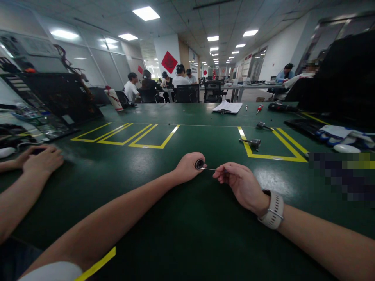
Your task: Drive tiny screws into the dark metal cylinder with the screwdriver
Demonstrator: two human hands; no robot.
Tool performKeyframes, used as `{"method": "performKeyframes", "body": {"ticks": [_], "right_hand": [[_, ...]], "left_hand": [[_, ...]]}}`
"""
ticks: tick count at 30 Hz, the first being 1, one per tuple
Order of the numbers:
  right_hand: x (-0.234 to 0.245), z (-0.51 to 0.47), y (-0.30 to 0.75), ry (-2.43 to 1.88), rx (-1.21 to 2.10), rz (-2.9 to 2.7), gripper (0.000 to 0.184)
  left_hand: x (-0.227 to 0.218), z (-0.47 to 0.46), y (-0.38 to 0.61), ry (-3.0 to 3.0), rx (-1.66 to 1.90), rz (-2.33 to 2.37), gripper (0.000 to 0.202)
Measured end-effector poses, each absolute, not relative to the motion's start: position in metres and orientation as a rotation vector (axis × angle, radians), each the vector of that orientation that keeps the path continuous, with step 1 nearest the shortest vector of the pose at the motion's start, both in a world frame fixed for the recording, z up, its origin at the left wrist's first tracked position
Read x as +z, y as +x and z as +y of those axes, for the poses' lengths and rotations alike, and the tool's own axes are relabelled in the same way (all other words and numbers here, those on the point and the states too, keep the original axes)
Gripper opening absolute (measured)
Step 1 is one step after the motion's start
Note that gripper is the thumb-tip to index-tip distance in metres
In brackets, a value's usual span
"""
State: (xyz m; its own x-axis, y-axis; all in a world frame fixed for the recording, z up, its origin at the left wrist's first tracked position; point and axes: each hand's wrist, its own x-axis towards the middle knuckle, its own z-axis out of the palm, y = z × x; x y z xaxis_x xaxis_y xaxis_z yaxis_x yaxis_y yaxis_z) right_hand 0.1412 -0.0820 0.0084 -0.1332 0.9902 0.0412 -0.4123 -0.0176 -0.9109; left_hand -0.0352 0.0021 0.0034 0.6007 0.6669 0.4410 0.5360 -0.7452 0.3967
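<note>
My left hand (pixel 187 167) is closed in a fist around a small round black part (pixel 199 164) and rests on the green table (pixel 164 218). My right hand (pixel 238 183), with a white watch on the wrist, pinches a thin metal rod (pixel 211 169). The rod's tip points into the round part. Both hands lie close together at the table's middle.
Another person's hands (pixel 41 158) rest at the left edge near a white mouse. Yellow tape boxes (pixel 125 134) mark the table. Two small metal tools (pixel 252 142) lie at the right, with papers (pixel 227 107), a red screwdriver (pixel 259 109) and gloves (pixel 336 134) beyond. Several people sit at far tables.
</note>
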Motion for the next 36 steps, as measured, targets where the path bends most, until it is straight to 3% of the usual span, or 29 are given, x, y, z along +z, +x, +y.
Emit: {"method": "performKeyframes", "body": {"ticks": [36], "right_hand": [[0.0066,-0.0828,0.1401,-0.855,1.421,-1.056,0.023]], "left_hand": [[0.0,0.0049,-0.0363,2.615,0.802,1.028,0.011]]}}
